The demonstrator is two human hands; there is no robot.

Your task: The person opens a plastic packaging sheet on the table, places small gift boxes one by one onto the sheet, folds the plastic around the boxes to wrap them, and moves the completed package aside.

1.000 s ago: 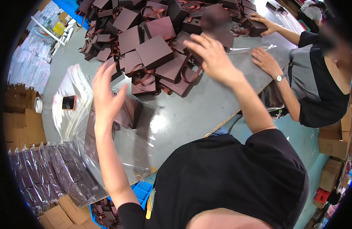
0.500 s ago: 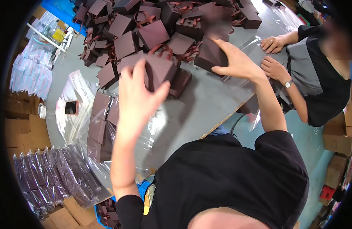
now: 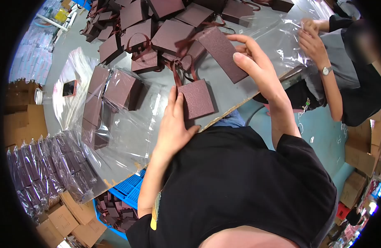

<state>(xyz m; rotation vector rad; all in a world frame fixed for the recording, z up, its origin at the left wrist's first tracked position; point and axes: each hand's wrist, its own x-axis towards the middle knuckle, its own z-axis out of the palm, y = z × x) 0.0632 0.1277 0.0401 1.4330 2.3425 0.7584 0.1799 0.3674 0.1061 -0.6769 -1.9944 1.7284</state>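
Note:
My right hand (image 3: 258,66) grips a dark brown gift box (image 3: 223,54) by its right edge, thumb on the near face, with the box tilted above the table. My left hand (image 3: 172,126) lies open along the left side of a smaller brown gift box (image 3: 196,99), fingers stretched out and thumb apart below it. That smaller box rests near the table edge, and its dark red ribbon handle (image 3: 185,71) points away from me. Behind both hands spreads a heap of similar ribboned boxes (image 3: 172,36).
Left of my left hand, brown boxes sit in a clear plastic bag (image 3: 123,89). Farther left, a phone (image 3: 69,88) lies on plastic sleeves (image 3: 76,66). Wrapped box packs (image 3: 54,165) stand beyond the table corner, above a blue crate (image 3: 130,188). At right, a co-worker's hands (image 3: 312,39) handle clear film.
Both hands have come nearer to me. My right hand now holds a box tilted up; my left rests beside a smaller box near the edge. The co-worker's hands have moved together onto clear film.

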